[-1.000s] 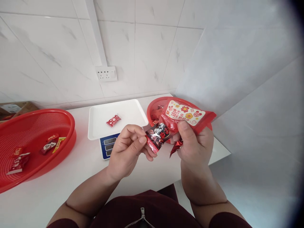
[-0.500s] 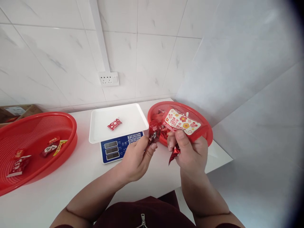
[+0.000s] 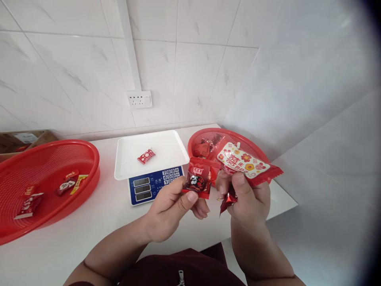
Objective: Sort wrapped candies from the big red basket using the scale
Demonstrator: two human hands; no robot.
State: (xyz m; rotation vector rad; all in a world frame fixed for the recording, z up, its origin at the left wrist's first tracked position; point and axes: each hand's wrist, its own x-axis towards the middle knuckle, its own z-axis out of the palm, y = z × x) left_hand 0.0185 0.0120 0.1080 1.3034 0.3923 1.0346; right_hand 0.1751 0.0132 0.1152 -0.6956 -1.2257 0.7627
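Observation:
My left hand [image 3: 172, 208] pinches a small dark red packet [image 3: 198, 177] between thumb and fingers, in front of the right basket. Close beside it, my right hand [image 3: 248, 196] is closed on a larger red packet with a white flowered label [image 3: 242, 161]. A shiny red wrapper [image 3: 228, 201] also pokes out under the right hand's fingers. Behind the hands, a red basket [image 3: 190, 139] holds several red packets, partly hidden. One small red packet [image 3: 146, 156] lies on the white tray [image 3: 125, 163] of a blue scale [image 3: 156, 183].
At the left stands another red basket [image 3: 86, 186] with several packets in it. A cardboard box [image 3: 44, 139] is behind it. The white table [image 3: 113, 222] meets a tiled wall with a socket [image 3: 139, 99]; its right edge runs near my right arm.
The small dark red packet now shows its front in my left hand. My right hand and the flowered packet have moved slightly right. The view has shifted a little.

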